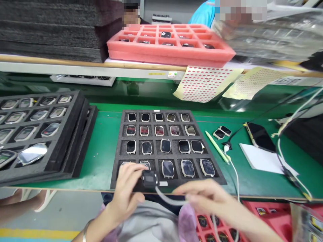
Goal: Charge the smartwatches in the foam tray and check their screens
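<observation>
Your L hand (127, 188) touches the black squarish unit (150, 178), grip unclear; R hand (209, 195) holds its grey flexible strip (169, 201), 4 o'clock: leave slack pls

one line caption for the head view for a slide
Left hand at a dark square device, right hand on its pale grey strip, by a black foam tray of square watches.

Black and charcoal on my green worktop (106, 134)
The foam tray (121, 144) is charcoal, its watches (168, 168) mostly dark-faced with pale rims. The device (149, 178) at my left fingers (131, 178) is black, its cable (169, 200) pale grey. I see a coral-pink tray (171, 56), a lime pen (216, 146), and a cream sheet (207, 84) with rows of red spots.
</observation>
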Available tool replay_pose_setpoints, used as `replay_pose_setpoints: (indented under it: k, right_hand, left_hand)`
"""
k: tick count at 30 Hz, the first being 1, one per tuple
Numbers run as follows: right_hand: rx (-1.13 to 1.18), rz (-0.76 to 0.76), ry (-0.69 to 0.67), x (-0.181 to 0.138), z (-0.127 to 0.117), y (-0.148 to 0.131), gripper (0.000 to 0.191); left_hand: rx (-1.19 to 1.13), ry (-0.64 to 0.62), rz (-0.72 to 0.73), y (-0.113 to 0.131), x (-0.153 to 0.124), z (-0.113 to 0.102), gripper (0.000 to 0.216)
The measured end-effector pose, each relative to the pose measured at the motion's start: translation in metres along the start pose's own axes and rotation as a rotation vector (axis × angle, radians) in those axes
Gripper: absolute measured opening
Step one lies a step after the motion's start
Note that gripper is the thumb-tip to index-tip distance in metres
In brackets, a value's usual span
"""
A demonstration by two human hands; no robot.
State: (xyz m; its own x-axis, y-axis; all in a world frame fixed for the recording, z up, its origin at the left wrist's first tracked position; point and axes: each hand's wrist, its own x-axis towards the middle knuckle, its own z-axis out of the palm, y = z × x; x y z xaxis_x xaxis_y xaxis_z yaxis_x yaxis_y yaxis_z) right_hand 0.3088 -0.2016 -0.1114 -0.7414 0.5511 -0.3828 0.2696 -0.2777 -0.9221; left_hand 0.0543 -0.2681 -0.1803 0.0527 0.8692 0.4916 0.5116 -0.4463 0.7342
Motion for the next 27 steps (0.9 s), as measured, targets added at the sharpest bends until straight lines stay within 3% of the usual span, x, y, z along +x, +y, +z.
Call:
replay_pose_setpoints:
  k: [3, 6, 11, 15, 18, 20, 23, 25, 27]
  right_hand:
    - [-0.076, -0.096, 0.537, -0.027, -0.055, 0.0, 0.025]
    - [-0.142, -0.212, 0.896, -0.044, -0.107, 0.006, 0.023]
    - [-0.523, -0.162, 1.106, -0.043, -0.169, 0.026, 0.023]
    - [-0.862, -0.157, 1.183, -0.034, -0.187, 0.028, 0.017]
    - [-1.127, -0.332, 1.15, -0.02, -0.163, 0.017, 0.018]
    - [-1.096, -0.422, 1.052, -0.006, -0.129, 0.007, 0.02]
    - [-1.033, -0.546, 0.632, 0.023, -0.065, -0.007, 0.021]
    - [-1.099, -0.581, 0.296, 0.046, -0.026, -0.011, 0.027]
    - [-1.206, -0.591, 0.111, 0.069, 0.005, -0.009, 0.029]
  left_hand:
    - [0.199, 0.247, -0.092, -0.013, -0.004, -0.002, 0.013]
    - [0.28, 0.283, -0.084, -0.018, 0.002, 0.003, 0.006]
    - [0.29, 0.23, -0.074, -0.014, 0.021, 0.013, 0.008]
    - [0.266, 0.135, -0.227, -0.01, 0.022, -0.004, 0.005]
    - [0.583, -0.001, -0.303, -0.005, 0.013, -0.024, 0.012]
    - [0.774, -0.136, -0.323, 0.0, 0.009, -0.031, 0.016]
    - [0.895, -0.255, -0.326, 0.004, 0.012, -0.028, 0.017]
    - [0.926, -0.251, -0.342, 0.002, 0.016, -0.022, 0.018]
    - [0.898, -0.225, -0.35, -0.004, 0.018, -0.018, 0.018]
